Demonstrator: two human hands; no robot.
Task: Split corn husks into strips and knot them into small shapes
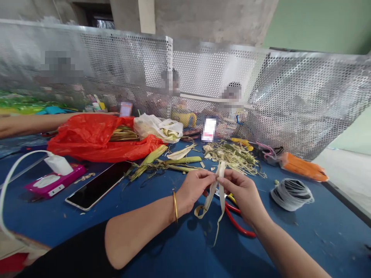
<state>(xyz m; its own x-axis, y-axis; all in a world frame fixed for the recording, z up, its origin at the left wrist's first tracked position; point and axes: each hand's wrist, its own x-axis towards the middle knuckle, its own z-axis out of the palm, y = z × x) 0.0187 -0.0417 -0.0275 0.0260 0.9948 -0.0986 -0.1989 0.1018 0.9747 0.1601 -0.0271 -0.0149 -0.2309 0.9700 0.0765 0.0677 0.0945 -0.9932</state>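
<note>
From my head camera, I see both my hands close together, each pinching with narrowed fingertips. My left hand (193, 191) has thumb and finger closed on a pale husk strip (222, 199), and my right hand (242, 191) grips it from the other side, so the strip sits right between my fingertips. Its short upper end pokes up just above my fingers; two tails hang below them, one curling under my left hand, the other dropping to a thin tip between my wrists. A gold bangle (175, 206) circles my left wrist. Partly hidden behind the strip and my right hand lies a tool with red handles (245, 232), one handle reaching out below that hand. Just beyond my hands is a heap of shredded husk (233, 156); beyond my left hand, to its left, lie greenish husk pieces (150, 160), with a red plastic bag (78, 141) farther out. Left of my left hand, well apart, are a dark-screened phone (98, 185) and a magenta power strip (53, 181) with a white plug in it. To the right of my right hand stands a coil of clear line (291, 195), and beyond that an orange packet (303, 167). All this rests on the blue tabletop (179, 253).
</note>
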